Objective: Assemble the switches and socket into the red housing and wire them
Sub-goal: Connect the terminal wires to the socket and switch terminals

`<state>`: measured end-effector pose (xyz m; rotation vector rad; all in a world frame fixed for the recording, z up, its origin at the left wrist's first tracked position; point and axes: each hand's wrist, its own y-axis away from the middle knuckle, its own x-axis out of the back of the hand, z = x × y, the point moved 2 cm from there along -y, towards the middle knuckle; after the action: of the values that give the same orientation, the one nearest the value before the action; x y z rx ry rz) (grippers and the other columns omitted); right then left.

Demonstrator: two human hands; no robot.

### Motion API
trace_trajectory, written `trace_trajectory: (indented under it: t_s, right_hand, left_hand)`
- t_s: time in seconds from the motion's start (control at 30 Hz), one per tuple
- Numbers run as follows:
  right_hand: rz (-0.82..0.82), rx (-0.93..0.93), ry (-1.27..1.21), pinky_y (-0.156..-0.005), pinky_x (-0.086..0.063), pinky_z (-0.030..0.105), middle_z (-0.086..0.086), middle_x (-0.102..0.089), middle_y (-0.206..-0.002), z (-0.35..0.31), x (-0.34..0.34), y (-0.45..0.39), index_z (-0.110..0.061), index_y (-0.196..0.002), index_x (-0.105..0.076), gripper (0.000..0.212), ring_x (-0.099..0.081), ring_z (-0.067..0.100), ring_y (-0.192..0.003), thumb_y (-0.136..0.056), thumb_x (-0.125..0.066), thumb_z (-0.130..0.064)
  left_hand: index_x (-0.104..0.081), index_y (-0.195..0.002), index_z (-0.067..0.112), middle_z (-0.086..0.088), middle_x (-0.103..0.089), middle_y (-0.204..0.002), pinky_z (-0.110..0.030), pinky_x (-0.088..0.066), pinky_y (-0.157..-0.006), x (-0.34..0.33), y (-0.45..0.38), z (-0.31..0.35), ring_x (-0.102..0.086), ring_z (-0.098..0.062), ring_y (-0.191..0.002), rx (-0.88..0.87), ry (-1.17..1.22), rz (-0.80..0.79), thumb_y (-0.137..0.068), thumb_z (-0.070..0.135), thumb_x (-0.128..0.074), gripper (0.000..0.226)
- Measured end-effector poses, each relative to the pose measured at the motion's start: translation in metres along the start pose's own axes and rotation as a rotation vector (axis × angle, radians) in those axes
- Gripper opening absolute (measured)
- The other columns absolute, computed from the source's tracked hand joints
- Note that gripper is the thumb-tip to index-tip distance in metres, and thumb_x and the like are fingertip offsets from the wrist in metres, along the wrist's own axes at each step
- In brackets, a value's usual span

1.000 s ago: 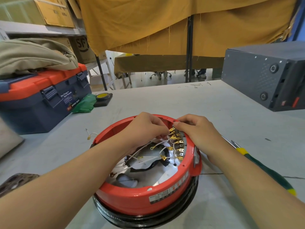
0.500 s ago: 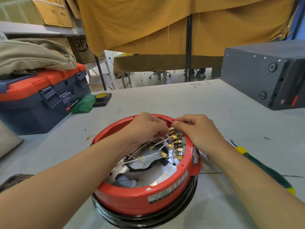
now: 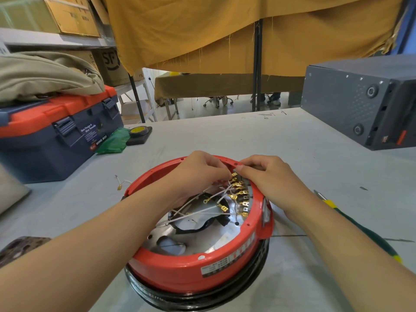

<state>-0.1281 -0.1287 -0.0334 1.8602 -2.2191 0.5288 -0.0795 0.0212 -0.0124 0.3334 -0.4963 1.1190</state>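
Note:
The round red housing sits on a black ring in the middle of the grey table, open side up. Inside it, white wires with brass spade connectors run toward the switch terminals at the right inner wall. My left hand reaches in over the far rim, its fingertips pinching a white wire with a brass connector at the top terminal. My right hand rests on the far right rim, its curled fingers pinching at the same top terminal. The switch bodies are mostly hidden behind the connectors.
A loose wire with a brass connector lies left of the housing. A green and yellow screwdriver lies under my right forearm. A blue and orange toolbox, green bag and tape roll stand at left, a dark metal box at right.
Both hands stay at the top terminal with only small finger movements; the white wires inside the housing have shifted slightly.

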Motion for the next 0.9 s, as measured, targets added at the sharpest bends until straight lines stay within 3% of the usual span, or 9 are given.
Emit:
trace_trajectory:
  t_s: [0.17, 0.27, 0.4, 0.73, 0.9]
  right_hand:
    - [0.008, -0.003, 0.006, -0.086, -0.054, 0.035, -0.003, -0.071, -0.096, -0.001, 0.000, 0.000, -0.021, -0.100, -0.071, 0.016, -0.066, 0.014, -0.090, -0.092, -0.059, -0.027]
    - [0.007, 0.003, 0.028, -0.086, -0.054, 0.035, -0.002, -0.071, -0.098, -0.001, 0.000, 0.001, -0.019, -0.104, -0.071, 0.019, -0.066, 0.015, -0.091, -0.092, -0.057, -0.027]
    - [0.005, 0.012, 0.051, -0.085, -0.053, 0.034, 0.000, -0.070, -0.099, -0.002, 0.000, 0.001, -0.017, -0.106, -0.070, 0.021, -0.065, 0.016, -0.092, -0.094, -0.056, -0.026]
    - [0.007, 0.010, 0.054, -0.084, -0.053, 0.032, 0.000, -0.070, -0.100, -0.001, 0.000, 0.000, -0.017, -0.107, -0.070, 0.022, -0.065, 0.017, -0.092, -0.093, -0.056, -0.026]
    - [0.010, -0.003, 0.022, -0.082, -0.054, 0.033, -0.001, -0.071, -0.095, 0.000, 0.000, -0.001, -0.019, -0.102, -0.071, 0.018, -0.066, 0.016, -0.087, -0.092, -0.058, -0.027]
  left_hand:
    - [-0.069, -0.072, 0.024, 0.007, -0.065, -0.080, -0.018, -0.042, -0.061, 0.005, 0.009, 0.006, -0.058, -0.001, -0.063, -0.208, -0.294, 0.121, -0.081, 0.025, -0.067, 0.009]
    - [-0.069, -0.076, 0.026, 0.006, -0.057, -0.094, -0.017, -0.045, -0.064, 0.004, 0.015, 0.012, -0.057, -0.003, -0.070, -0.312, -0.342, 0.049, -0.080, 0.027, -0.069, 0.005]
    - [-0.071, -0.075, 0.022, 0.010, -0.052, -0.099, -0.006, -0.040, -0.064, 0.000, 0.018, 0.013, -0.055, 0.004, -0.074, -0.339, -0.389, -0.036, -0.077, 0.025, -0.073, 0.004]
    - [-0.073, -0.076, 0.024, 0.009, -0.053, -0.102, -0.006, -0.039, -0.067, 0.005, 0.022, 0.015, -0.054, 0.003, -0.080, -0.387, -0.399, -0.042, -0.078, 0.026, -0.073, 0.003]
    - [-0.072, -0.076, 0.020, 0.007, -0.055, -0.099, -0.024, -0.049, -0.076, 0.003, 0.023, 0.015, -0.057, -0.006, -0.083, -0.412, -0.397, -0.019, -0.080, 0.020, -0.072, 0.003]
